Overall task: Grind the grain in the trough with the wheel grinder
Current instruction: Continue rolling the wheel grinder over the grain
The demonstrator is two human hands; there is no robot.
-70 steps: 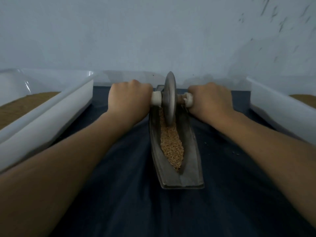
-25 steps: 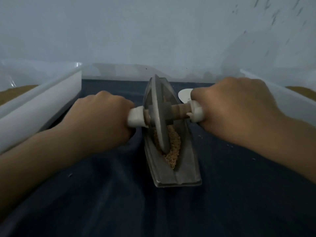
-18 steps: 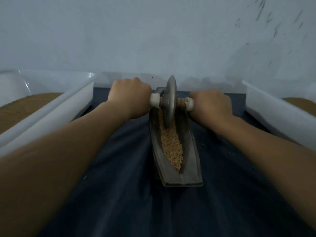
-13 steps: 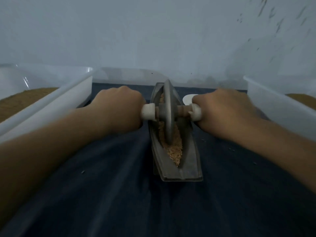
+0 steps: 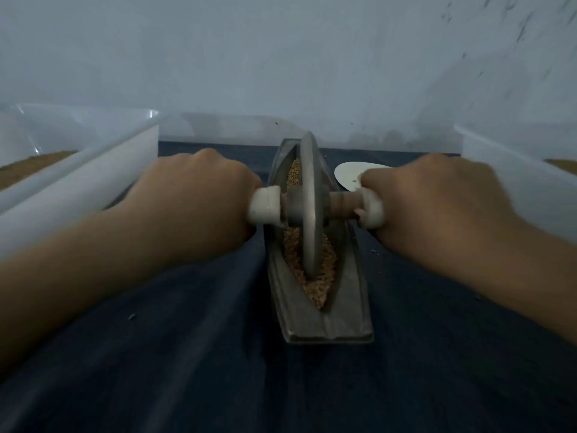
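Both hands, left (image 5: 193, 198) and right (image 5: 437, 201), grip the axle ends of the wheel grinder (image 5: 309, 207); likely heavy, rigid, standing in loose grain (image 5: 315, 282).

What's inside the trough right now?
Tan grain lies along the groove of the trough, with the wheel grinder standing upright in it. Whatever is directly under the wheel's rim, and the bottom of the groove, are covered.
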